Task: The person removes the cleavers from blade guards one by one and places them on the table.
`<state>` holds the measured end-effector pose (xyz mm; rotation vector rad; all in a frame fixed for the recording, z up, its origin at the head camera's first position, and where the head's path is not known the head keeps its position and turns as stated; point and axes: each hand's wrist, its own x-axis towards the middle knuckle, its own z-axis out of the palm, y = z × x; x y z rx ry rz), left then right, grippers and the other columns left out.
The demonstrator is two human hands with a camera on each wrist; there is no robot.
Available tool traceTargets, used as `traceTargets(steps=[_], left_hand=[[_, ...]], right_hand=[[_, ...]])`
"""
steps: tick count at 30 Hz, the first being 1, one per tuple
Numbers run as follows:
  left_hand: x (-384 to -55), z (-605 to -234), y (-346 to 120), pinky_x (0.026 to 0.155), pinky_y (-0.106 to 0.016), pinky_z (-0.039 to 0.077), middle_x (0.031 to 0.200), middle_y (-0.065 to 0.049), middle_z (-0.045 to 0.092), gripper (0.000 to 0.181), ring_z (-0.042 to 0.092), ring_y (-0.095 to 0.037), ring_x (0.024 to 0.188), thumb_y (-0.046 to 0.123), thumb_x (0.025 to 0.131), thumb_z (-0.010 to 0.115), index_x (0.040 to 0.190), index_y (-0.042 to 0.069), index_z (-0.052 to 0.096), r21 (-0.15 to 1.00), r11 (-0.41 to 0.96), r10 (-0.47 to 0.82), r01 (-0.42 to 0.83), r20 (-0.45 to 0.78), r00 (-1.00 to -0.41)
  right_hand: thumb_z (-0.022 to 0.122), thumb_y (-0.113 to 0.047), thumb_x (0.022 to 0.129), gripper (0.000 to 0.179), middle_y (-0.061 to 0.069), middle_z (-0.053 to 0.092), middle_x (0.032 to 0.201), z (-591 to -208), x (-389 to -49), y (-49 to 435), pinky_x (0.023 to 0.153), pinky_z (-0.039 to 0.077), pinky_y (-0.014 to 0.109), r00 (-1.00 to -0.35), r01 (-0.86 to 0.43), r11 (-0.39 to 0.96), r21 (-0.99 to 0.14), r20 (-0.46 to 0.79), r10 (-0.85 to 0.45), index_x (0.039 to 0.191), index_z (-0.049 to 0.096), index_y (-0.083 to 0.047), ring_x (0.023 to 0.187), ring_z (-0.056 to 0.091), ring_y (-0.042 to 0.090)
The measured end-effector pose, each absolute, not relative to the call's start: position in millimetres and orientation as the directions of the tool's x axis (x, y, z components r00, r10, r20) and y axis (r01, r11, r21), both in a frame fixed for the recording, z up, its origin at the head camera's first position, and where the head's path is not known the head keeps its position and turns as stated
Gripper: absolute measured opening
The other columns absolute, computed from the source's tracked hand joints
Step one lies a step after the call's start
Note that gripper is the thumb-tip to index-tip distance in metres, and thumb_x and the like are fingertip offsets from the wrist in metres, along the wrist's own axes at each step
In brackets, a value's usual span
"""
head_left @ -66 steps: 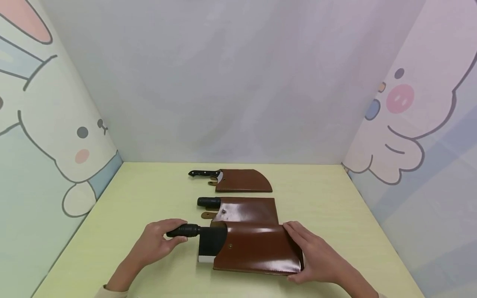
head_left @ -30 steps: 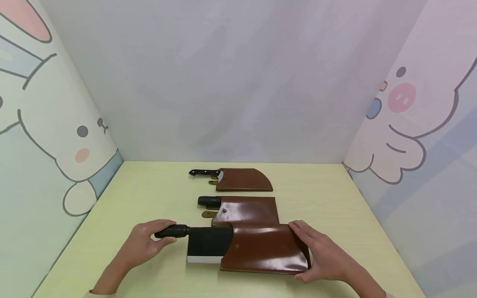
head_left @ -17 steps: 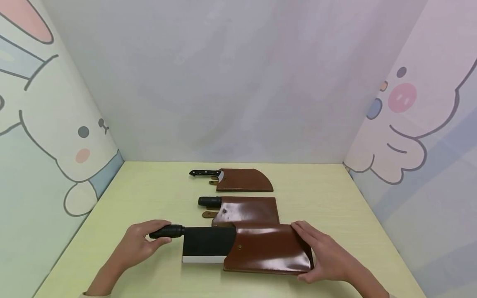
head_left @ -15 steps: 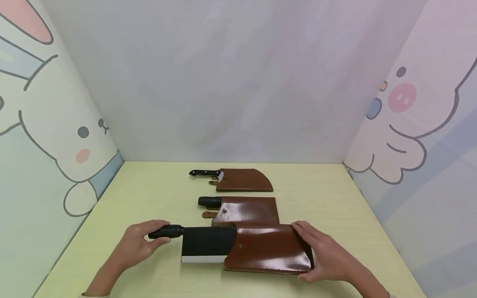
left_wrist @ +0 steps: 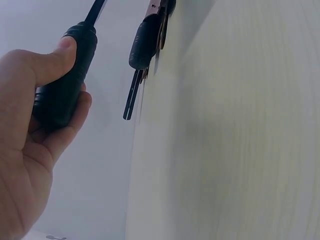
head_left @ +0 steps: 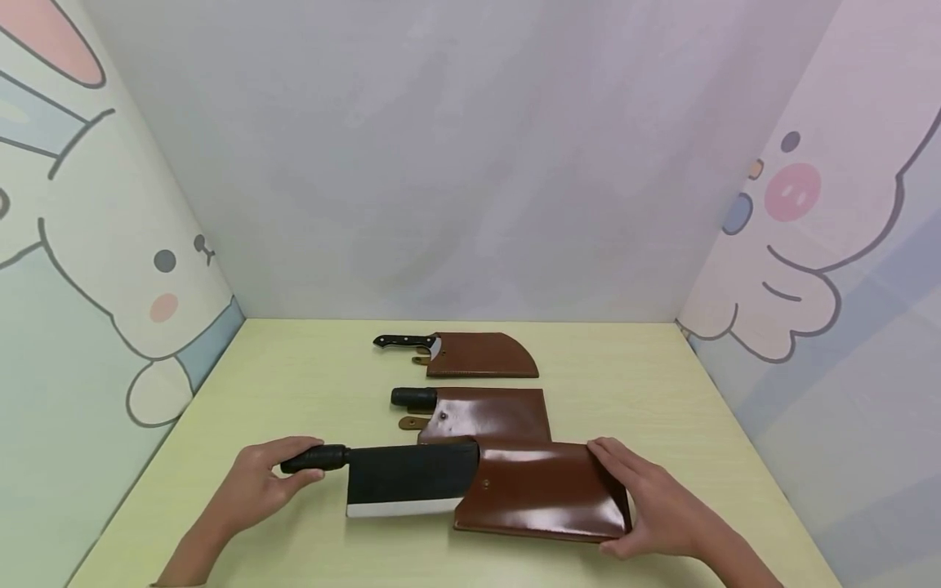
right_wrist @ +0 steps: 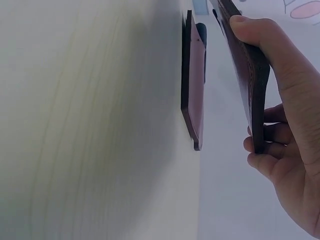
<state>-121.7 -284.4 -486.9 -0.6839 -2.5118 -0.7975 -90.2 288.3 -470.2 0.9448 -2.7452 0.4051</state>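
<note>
My left hand (head_left: 253, 483) grips the black handle of a cleaver (head_left: 400, 475) between thumb and fingers, as the left wrist view also shows. The blade is black with a bright lower edge, and its right end meets the mouth of a brown leather sheath (head_left: 544, 494); how much of the tip is still inside is hidden. My right hand (head_left: 657, 502) holds the sheath by its closed right end, thumb on the near edge and fingers at the far one. In the right wrist view the sheath (right_wrist: 252, 85) is raised off the table.
Behind the held sheath lies a second sheathed knife (head_left: 488, 415) with a black handle, partly covered in the head view. Farther back is a third sheathed knife (head_left: 481, 355) with a riveted handle. The pale yellow table (head_left: 625, 384) ends at a grey back wall (head_left: 470, 163).
My left hand has drawn the cleaver leftward, so much more of its blade shows. My right hand and the sheath have shifted right. The two knives behind lie as before.
</note>
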Motion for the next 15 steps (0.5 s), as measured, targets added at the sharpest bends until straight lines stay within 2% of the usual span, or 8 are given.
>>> traceTargets(steps=[8, 15], left_hand=[[-122.2, -492.3, -295.9, 0.081, -0.006, 0.048, 0.103, 0.006, 0.077, 0.041, 0.073, -0.008, 0.092, 0.016, 0.071, 0.094, 0.108, 0.02, 0.078, 0.44, 0.703, 0.333, 0.558, 0.489, -0.806], [-122.1, -492.3, -301.4, 0.081, -0.005, 0.048, 0.104, 0.006, 0.077, 0.04, 0.072, -0.006, 0.094, 0.016, 0.072, 0.093, 0.108, 0.02, 0.079, 0.46, 0.694, 0.338, 0.554, 0.472, -0.814]], right_hand=[[0.096, -0.062, 0.049, 0.127, 0.009, 0.053, 0.149, -472.9, -86.4, 298.4, 0.089, 0.059, 0.038, -0.788, -0.608, 0.77, -0.191, 0.266, -0.556, 0.152, 0.047, -0.005, 0.126, 0.062, 0.026], [0.098, -0.06, 0.048, 0.127, 0.006, 0.053, 0.148, -471.7, -84.1, 308.9, 0.087, 0.059, 0.035, -0.794, -0.601, 0.778, -0.186, 0.257, -0.551, 0.152, 0.047, -0.008, 0.122, 0.062, 0.021]])
